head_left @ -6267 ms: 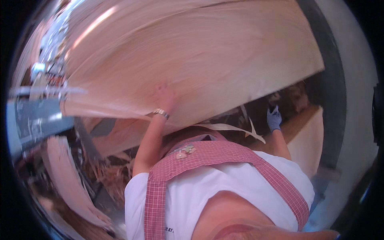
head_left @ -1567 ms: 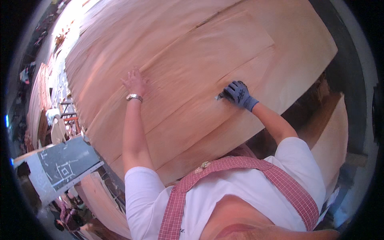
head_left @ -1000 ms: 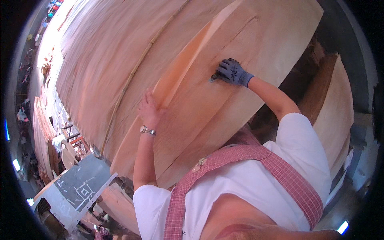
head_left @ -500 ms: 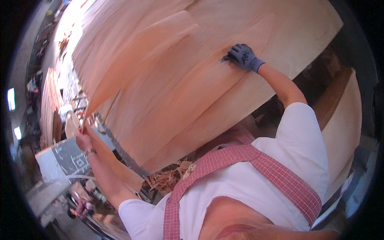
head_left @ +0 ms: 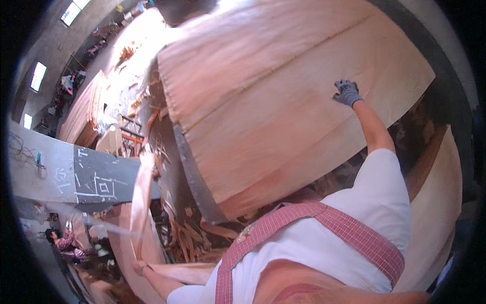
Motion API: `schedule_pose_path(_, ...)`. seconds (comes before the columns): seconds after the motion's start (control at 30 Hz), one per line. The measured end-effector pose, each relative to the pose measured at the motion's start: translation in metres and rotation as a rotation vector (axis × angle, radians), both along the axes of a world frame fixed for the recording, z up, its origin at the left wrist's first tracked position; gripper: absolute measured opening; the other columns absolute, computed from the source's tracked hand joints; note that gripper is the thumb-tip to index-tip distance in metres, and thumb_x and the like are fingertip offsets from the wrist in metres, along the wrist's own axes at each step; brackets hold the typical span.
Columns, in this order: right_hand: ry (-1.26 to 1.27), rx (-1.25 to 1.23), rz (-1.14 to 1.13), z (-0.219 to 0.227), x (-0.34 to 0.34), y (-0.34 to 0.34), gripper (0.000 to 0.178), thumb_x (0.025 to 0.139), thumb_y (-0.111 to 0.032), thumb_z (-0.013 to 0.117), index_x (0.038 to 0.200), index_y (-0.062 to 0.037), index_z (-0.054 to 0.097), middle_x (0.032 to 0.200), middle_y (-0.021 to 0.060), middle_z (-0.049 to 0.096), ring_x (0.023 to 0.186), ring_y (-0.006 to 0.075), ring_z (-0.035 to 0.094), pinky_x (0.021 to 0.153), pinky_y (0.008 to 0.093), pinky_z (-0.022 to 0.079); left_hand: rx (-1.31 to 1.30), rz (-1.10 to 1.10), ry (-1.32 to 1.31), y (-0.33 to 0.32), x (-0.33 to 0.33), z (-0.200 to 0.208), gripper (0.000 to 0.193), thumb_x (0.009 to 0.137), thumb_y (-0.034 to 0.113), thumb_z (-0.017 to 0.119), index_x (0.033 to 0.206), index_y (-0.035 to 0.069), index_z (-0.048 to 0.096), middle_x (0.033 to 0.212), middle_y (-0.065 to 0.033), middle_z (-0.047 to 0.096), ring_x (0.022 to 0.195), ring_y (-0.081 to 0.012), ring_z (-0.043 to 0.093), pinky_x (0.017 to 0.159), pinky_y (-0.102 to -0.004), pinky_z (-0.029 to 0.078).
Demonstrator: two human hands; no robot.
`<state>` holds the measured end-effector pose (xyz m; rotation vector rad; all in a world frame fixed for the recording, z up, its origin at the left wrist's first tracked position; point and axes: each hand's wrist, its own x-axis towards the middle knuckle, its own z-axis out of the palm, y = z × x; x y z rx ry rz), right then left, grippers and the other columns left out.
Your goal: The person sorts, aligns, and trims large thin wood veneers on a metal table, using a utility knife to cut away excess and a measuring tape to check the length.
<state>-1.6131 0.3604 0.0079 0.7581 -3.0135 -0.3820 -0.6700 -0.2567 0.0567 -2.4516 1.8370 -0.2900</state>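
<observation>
A: Where is the veneer being handled?

B: A narrow veneer strip (head_left: 140,202) is being held at its lower end by the left hand (head_left: 140,266), low at the person's left side; the strip is bowing upward from the grip. The fingers seem to be closed round its edge, though the grip is blurred and cannot be told exactly. The gloved right hand (head_left: 347,92) is being pressed flat, fingers loosely spread, on the top veneer sheet (head_left: 283,111) of the stack lying ahead.

A: How is such a strip judged to be behaving?

B: It is being judged as very light and thin, flexing freely, and likely to split along the grain if bent sharply. It is probably best being taken near an end, or supported along its length.

A: And the sheets?

B: They are being judged as wide and floppy, so flat-palm pressure is being favoured over pinching. Offcuts (head_left: 187,235) are lying scattered below the stack's edge.
</observation>
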Motion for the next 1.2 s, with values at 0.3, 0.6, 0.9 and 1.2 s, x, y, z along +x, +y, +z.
schedule_pose_path(0.3, 0.407, -1.302, 0.791, 0.270, 0.186, -0.222, 0.017, 0.090, -0.007, 0.062, 0.107, -0.0026, 0.064, 0.099, 0.0141, 0.067, 0.090, 0.0307, 0.064, 0.078, 0.0376, 0.051, -0.128, -0.401, 0.629, -0.136, -0.070, 0.027, 0.046, 0.086, 0.023, 0.064, 0.122, -0.003, 0.056, 0.123, -0.0220, 0.059, 0.113, -0.0330, 0.058, 0.088, -0.0441, 0.050)
schedule_pose_path(0.6, 0.636, -1.854, 0.677, 0.571, 0.258, -0.331, 0.057, 0.085, -0.038, 0.074, 0.119, 0.0016, 0.052, 0.096, 0.0156, 0.062, 0.092, 0.0242, 0.059, 0.072, 0.0346, 0.051, 0.450, -1.506, 1.069, -0.010, -0.405, 0.257, 0.056, 0.090, 0.020, 0.068, 0.138, 0.001, 0.046, 0.129, -0.0150, 0.057, 0.105, -0.0183, 0.062, 0.086, -0.0298, 0.053)
schedule_pose_path(0.9, 0.512, -1.330, 0.504, 0.530, 0.192, -0.399, 0.096, 0.075, -0.059, 0.072, 0.126, 0.0181, 0.045, 0.127, 0.0334, 0.053, 0.124, 0.0399, 0.050, 0.105, 0.0407, 0.039, 0.246, -2.024, 1.047, 0.034, -0.543, 0.380, 0.056, 0.089, 0.025, 0.071, 0.135, 0.002, 0.050, 0.120, -0.0134, 0.062, 0.095, -0.0168, 0.064, 0.077, -0.0294, 0.053)
schedule_pose_path(1.2, 0.274, -1.650, 0.347, 0.531, 0.186, -0.441, 0.034, 0.084, -0.038, 0.073, 0.096, -0.0081, 0.063, 0.079, 0.0046, 0.065, 0.074, 0.0120, 0.065, 0.059, 0.0268, 0.050, 0.442, -2.316, 1.126, -0.042, -0.575, 0.380, 0.045, 0.087, 0.022, 0.072, 0.127, 0.008, 0.059, 0.114, -0.0061, 0.067, 0.092, -0.0120, 0.062, 0.083, -0.0284, 0.051)
